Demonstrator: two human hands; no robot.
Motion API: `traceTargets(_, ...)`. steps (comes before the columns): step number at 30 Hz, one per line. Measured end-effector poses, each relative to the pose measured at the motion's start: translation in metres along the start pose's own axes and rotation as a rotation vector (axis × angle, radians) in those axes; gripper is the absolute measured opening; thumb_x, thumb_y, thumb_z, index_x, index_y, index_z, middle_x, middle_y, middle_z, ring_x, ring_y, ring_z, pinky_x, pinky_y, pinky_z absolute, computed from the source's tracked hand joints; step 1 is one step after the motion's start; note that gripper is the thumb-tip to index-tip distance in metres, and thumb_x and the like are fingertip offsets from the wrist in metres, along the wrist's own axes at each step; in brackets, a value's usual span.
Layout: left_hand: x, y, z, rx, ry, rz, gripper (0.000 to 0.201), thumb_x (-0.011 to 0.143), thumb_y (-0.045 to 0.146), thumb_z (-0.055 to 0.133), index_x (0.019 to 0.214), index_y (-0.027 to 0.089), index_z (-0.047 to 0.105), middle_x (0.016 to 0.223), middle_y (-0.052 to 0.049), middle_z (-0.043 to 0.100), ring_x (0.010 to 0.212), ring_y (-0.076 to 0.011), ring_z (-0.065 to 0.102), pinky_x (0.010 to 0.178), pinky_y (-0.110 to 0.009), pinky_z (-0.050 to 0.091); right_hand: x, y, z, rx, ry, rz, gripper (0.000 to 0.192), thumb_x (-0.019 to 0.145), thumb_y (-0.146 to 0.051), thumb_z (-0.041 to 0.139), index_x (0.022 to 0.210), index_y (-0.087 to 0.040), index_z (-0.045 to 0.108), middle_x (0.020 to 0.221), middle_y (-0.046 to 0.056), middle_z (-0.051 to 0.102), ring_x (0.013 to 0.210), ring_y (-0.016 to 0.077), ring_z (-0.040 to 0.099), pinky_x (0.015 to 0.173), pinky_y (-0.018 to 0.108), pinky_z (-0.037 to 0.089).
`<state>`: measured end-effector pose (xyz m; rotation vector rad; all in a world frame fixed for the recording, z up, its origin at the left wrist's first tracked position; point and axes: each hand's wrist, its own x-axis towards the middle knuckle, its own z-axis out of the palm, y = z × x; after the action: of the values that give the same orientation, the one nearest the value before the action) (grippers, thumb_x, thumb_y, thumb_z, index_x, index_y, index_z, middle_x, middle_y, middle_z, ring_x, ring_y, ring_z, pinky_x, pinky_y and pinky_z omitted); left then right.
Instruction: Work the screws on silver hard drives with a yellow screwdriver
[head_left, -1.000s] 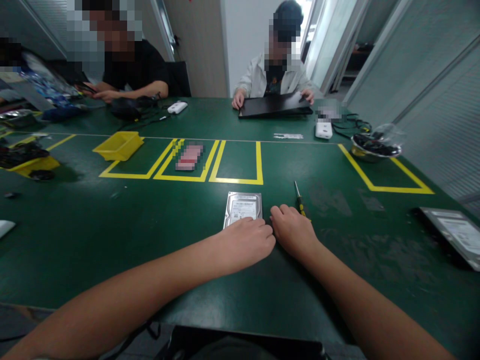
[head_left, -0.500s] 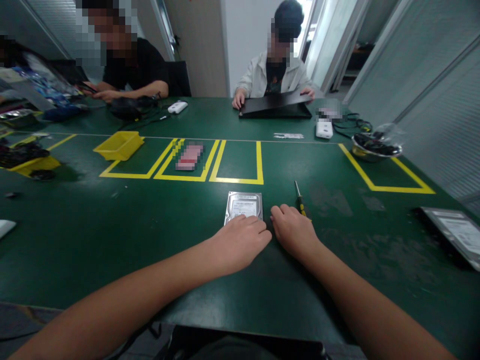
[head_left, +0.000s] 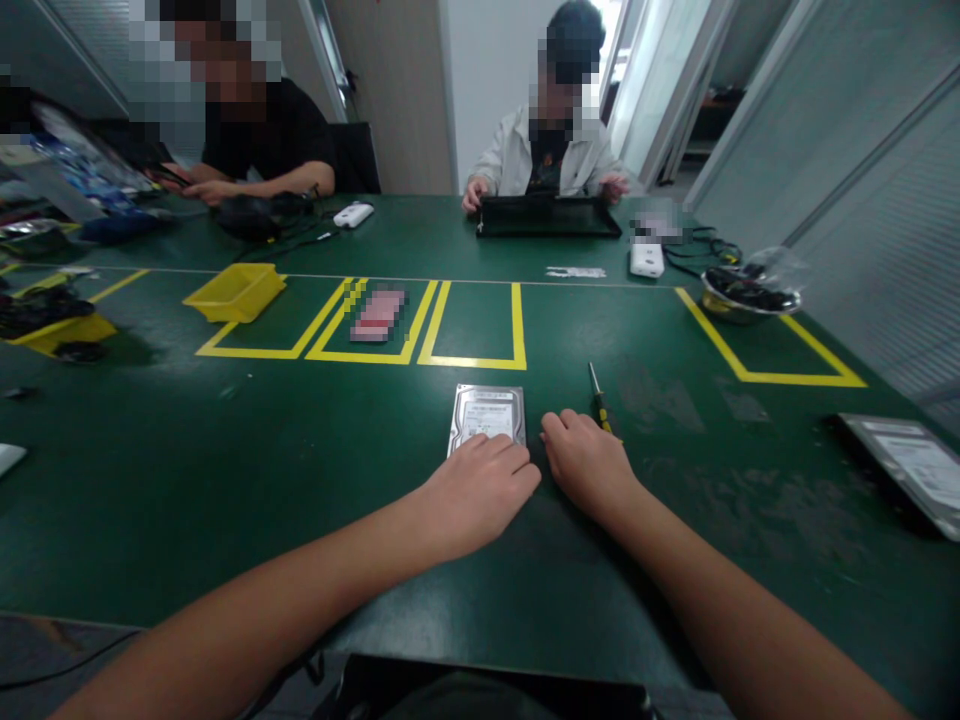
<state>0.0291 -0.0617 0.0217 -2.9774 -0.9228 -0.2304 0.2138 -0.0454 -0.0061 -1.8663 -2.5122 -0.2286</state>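
Note:
A silver hard drive (head_left: 489, 410) with a white label lies flat on the green table in front of me. My left hand (head_left: 484, 490) rests across its near end, fingers curled under and closed; the hand hides that end, and I cannot see what the fingertips grip. Just right of the drive, my right hand (head_left: 585, 455) lies on the table with its fingers folded in; whatever they may hold is hidden. Beyond the right knuckles lies a screwdriver (head_left: 601, 408) with a yellow and black handle, its shaft pointing away from me.
Yellow tape outlines (head_left: 472, 362) mark the table ahead, with a yellow bin (head_left: 236, 292) at the left. A metal bowl (head_left: 750, 300) of dark items stands back right. Another drive-like unit (head_left: 904, 465) lies far right. Two people sit opposite, one with a black flat case (head_left: 551, 217).
My hands, the hard drive and the screwdriver stay nearly in place. Across the table, the person in the light jacket has lowered the raised black panel.

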Motion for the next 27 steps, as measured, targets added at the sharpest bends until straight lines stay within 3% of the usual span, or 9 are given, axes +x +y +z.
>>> traceTargets(27, -0.0008, 0.0007, -0.0039, -0.149, -0.028, -0.098, 0.013, 0.091, 0.022, 0.052, 0.090, 0.015, 0.063, 0.093, -0.008, 0.064, 0.090, -0.0236, 0.055, 0.080, -0.038, 0.045, 0.0014, 0.0001, 0.0008, -0.001, 0.001, -0.003, 0.018, 0.099, -0.024, 0.040, 0.097, -0.019, 0.058, 0.093, 0.007, 0.063, 0.084, 0.0204, 0.060, 0.058, 0.029, 0.028)
